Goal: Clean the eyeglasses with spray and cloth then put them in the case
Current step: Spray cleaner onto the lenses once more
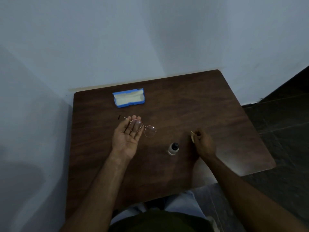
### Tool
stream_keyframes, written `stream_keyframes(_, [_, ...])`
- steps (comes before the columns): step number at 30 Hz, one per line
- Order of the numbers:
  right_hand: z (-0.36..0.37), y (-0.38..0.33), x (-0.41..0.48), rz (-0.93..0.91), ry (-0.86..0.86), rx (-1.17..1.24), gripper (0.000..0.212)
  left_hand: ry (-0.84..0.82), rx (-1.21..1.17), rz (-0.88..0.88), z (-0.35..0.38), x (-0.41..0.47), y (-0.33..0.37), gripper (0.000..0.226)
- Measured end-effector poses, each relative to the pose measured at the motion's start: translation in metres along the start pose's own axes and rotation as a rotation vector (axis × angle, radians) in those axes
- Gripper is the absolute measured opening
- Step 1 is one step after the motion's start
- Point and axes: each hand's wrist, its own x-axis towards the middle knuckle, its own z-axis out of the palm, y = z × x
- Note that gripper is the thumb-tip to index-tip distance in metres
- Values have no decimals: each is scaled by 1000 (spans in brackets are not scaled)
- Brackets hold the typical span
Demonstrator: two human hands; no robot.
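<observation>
Small clear spray bottle with black cap [173,148] stands mid-table, toward the near edge. My right hand [203,144] pinches a yellowish cloth [192,136]. My left hand [127,136], palm up and open, cradles the thin gold wire-rimmed eyeglasses [142,128] — light, fragile; grip the frame, not the lenses. Open blue case [128,97] at far edge of dark wooden table [217,114].

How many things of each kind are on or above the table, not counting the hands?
Eyeglasses: 1, resting on the open left hand
Case: 1, blue, open
Spray bottle: 1, upright
Cloth: 1, in the right hand
Total: 4
</observation>
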Motion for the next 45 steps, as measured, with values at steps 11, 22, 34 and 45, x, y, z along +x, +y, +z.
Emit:
stream_keyframes(11, [8, -4, 3, -103, -83, -265, 20, 11, -8, -6, -3, -1, -4, 9])
stream_keyframes(22, [1, -23, -8, -45, 81, -178, 33, 9, -22, -30, -4, -5, -1, 10])
stream_keyframes(34, [-26, -162, -51, -5, -364, 739, 31, -78, -36, -76, 0, -10, 11, 12])
stream_keyframes(45, [-33, -185, -46, -201, -282, 909, 21, -150, -141, -1, 3, -17, 8, 56])
